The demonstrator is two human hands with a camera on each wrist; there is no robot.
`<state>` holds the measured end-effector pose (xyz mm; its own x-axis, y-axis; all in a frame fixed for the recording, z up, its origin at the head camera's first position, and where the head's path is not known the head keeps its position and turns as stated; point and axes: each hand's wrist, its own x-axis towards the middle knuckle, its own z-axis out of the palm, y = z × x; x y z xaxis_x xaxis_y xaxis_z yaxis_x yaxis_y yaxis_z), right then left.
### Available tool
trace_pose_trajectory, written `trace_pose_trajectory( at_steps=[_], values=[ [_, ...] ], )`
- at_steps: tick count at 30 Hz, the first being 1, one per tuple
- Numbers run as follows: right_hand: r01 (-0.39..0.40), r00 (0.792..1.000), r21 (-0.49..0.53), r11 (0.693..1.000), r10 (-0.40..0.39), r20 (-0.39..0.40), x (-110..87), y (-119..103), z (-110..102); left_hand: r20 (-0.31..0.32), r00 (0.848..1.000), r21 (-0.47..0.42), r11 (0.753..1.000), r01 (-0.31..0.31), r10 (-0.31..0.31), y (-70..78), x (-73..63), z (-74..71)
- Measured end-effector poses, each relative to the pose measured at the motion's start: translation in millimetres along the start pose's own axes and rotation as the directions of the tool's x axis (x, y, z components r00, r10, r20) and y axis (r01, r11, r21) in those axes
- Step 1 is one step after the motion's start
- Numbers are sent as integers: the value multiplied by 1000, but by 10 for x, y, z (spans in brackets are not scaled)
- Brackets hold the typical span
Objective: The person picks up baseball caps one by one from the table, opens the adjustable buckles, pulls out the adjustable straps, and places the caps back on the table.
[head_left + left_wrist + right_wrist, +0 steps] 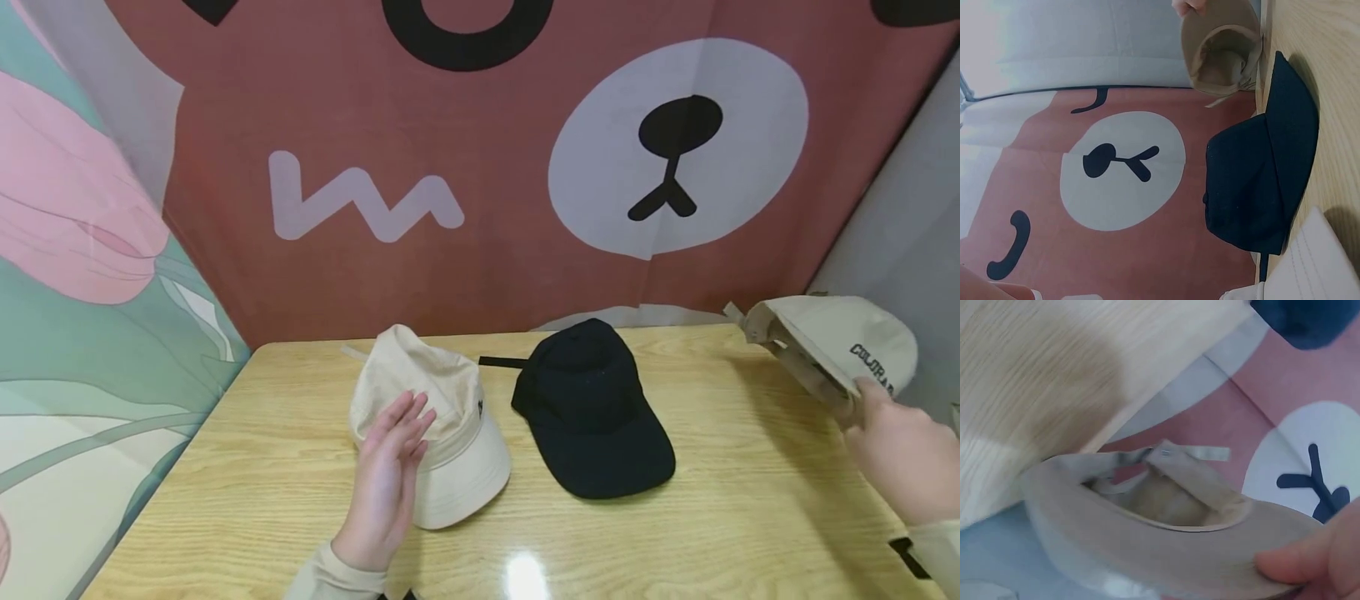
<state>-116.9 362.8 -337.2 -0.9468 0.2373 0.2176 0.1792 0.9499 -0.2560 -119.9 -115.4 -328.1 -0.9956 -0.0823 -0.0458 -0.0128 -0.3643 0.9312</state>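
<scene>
A light beige cap with dark lettering [862, 333] is held up off the table at the right, tilted, its hollow underside facing left. My right hand [903, 450] grips it by the brim, and the thumb [1297, 559] presses on the brim in the right wrist view. My left hand [390, 479] is raised in front of a cream cap [461, 475], fingers straight and holding nothing; whether it touches that cap I cannot tell. Beside the cream cap lies a black cap [592, 408], brim toward me and strap pointing left.
The caps lie on a wooden table [247, 467] whose far edge meets a reddish-brown curtain [495, 275] with a bear face. A floral cloth [75, 333] hangs at the left, a pale grey cloth [900, 225] at the right.
</scene>
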Motion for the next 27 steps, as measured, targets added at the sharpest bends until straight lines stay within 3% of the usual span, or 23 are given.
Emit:
trace_pose_trajectory(
  at_steps=[3, 5, 11, 15, 27],
  values=[
    [23, 989, 96, 995, -9, -147, -32, -13, -16, 1, 1000, -2, 1000, 1, -1, -2, -1, -3],
    [18, 980, 167, 986, 16, -199, -51, -27, -36, 4, 1000, -4, 1000, 1, -1, -4, -1, -5],
    [-42, 977, 259, 965, 93, -189, -79, -97, -91, 9, 1000, -3, 1000, 4, -4, -13, 1, -10],
    [-29, 972, 254, 967, 86, -217, -118, -142, -80, 12, 1000, -8, 1000, 9, -9, -22, 2, -7],
    [-8, 938, 392, 920, 143, -315, -204, -322, -132, 14, 1000, -9, 1000, 16, -16, -39, 7, 8]
  ],
)
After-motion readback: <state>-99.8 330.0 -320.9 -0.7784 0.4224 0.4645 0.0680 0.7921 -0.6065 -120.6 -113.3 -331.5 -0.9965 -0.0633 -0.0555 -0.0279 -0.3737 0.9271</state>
